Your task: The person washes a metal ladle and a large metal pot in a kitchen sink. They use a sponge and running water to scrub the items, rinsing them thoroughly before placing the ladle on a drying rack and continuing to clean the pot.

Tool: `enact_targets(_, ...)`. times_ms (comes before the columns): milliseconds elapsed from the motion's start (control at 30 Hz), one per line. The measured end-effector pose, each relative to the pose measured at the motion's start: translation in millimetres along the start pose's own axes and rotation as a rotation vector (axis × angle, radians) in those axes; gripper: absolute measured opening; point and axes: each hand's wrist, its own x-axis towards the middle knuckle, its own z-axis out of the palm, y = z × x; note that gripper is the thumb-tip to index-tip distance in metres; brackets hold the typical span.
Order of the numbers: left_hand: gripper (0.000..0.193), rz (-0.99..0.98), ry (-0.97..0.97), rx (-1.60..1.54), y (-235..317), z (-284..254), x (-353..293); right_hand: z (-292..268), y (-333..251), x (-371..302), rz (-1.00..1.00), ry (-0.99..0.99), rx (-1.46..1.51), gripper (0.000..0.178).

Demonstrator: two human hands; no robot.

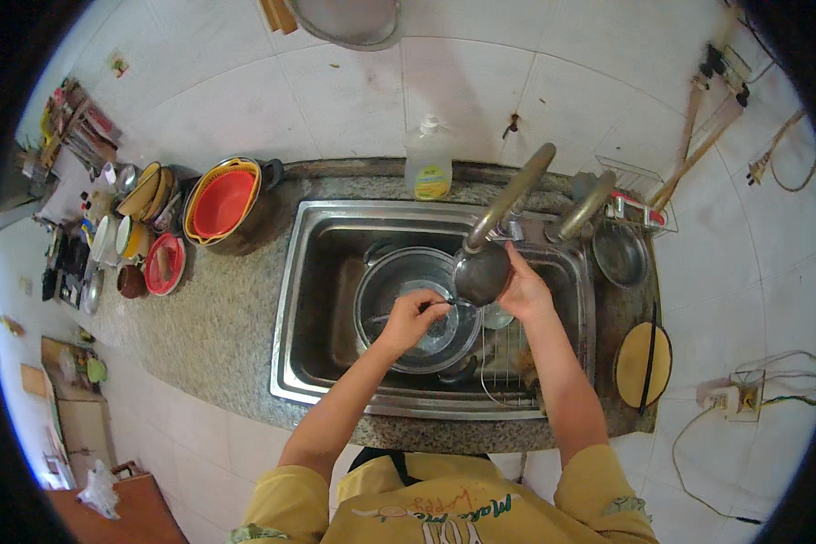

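Note:
Over the sink [328, 238], I hold a dark metal ladle [480, 275] just under the spout of the curved faucet [517, 190]. My left hand [412, 319] is closed around its handle, with the fingers pinched near the bowl end. My right hand [524, 288] supports the round bowl from its right side, the thumb pointing up toward the faucet base. Below my left hand stands a large metal pot [364, 337] with black side handles and what looks like water inside. Partly hidden under my right hand, a clear glass-like piece [497, 315] sits by a wire rack [508, 363].
A dish soap bottle [428, 161] stands behind the sink. To the left are a pot with a red and yellow colander [222, 204], a red plate [165, 265] and stacked bowls [145, 192]. On the right lie a metal bowl [620, 256] and a round board [633, 367].

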Motion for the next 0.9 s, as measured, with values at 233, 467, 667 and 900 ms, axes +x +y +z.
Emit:
enact_targets(233, 0.022, -0.097, -0.015, -0.322, 9.5, 18.4, 14.3, -0.8, -5.3, -4.0, -0.217, -0.097, -0.188, 0.021)
enact_targets(467, 0.026, -0.079, 0.074, -0.395, 12.6, 15.1, 19.9, 29.8, -4.1, -23.7, -0.175, -0.32, -0.073, 0.029)
enact_targets(667, 0.03, -0.058, 0.263, -0.597, 8.6, 14.1, 29.3, 43.7, 4.6, -24.7, -0.094, -0.382, -0.083, 0.022)
enact_targets(900, 0.033, -0.009, 0.537, -0.048, 62.5, 21.4, 59.7, 43.3, 23.9, -35.6, -0.178, -0.271, -0.589, 0.023)
